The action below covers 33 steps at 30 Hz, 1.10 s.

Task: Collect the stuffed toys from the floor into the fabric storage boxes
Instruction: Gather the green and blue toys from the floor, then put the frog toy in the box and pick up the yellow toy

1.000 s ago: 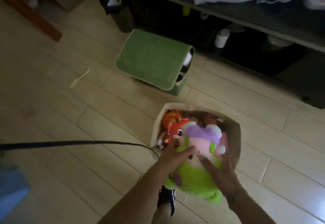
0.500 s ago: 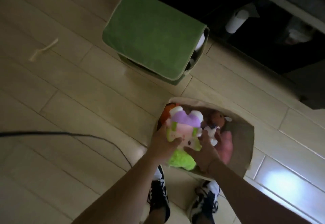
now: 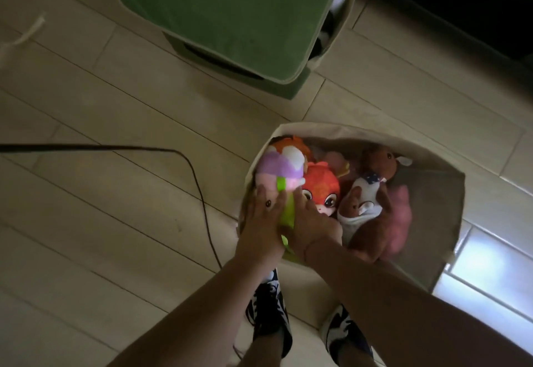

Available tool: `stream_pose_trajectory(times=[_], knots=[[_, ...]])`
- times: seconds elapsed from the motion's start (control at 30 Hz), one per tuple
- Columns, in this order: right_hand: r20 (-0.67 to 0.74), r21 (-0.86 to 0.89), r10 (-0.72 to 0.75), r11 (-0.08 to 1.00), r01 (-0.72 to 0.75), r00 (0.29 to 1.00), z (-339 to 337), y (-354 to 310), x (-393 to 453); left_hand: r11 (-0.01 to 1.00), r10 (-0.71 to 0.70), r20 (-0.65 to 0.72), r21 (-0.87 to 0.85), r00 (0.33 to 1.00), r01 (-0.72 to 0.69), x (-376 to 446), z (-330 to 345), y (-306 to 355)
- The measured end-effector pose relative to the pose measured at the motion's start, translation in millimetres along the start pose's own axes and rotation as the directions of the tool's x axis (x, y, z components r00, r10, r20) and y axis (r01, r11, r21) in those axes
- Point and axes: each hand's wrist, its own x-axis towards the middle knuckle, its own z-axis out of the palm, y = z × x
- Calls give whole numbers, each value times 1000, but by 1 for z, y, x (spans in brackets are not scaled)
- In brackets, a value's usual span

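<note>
Both hands are now pressing the green-and-purple plush point(image 3: 277, 182) down at the beige box's point(image 3: 427, 208) nine o'clock wall; half a second ago it was sitting higher. Left hand point(image 3: 259, 222) and right hand point(image 3: 310, 222) are lying spread against it, nearly stowed.

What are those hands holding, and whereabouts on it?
Both hands, left and right, press the purple-and-green stuffed toy at its green body, inside the beige box.

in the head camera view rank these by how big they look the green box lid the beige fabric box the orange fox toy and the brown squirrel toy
1. green box lid, cut off at the top edge
2. beige fabric box, close to the lid in apparent size, so their order is unsure
3. brown squirrel toy
4. orange fox toy, partly hidden behind the right hand
</note>
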Motion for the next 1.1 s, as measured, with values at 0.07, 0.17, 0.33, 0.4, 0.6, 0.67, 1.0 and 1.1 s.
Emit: stream_pose_trajectory(times=[0.07,0.17,0.33,0.4,0.6,0.67,1.0,1.1], knots=[[-29,-90,-21,996,18,999,12,0,17,996,-45,62,74,997,41,6,8,-2],[41,-121,-23,992,28,999,22,2,28,990,-95,145,116,985,78,6,12,0],[169,77,-191,981,180,967,-17,19,-12,990,-135,137,-31,981,141,-13,5,3],[116,53,-216,976,211,969,-43,26,-33,981,-144,126,-113,982,158,-30,-6,13],[2,-10,-426,905,426,905,-110,10,-93,846,-315,-121,-486,941,221,-107,-59,52],[-32,-34,-509,860,509,860,-129,-1,-117,752,-411,-198,-625,890,209,-139,-72,61],[101,-85,-745,654,752,660,-114,-124,-300,269,-877,-348,-927,333,-261,-356,-64,51],[314,-172,-764,538,825,563,-43,-138,-339,205,-948,-262,-937,181,-283,-422,-9,23]])
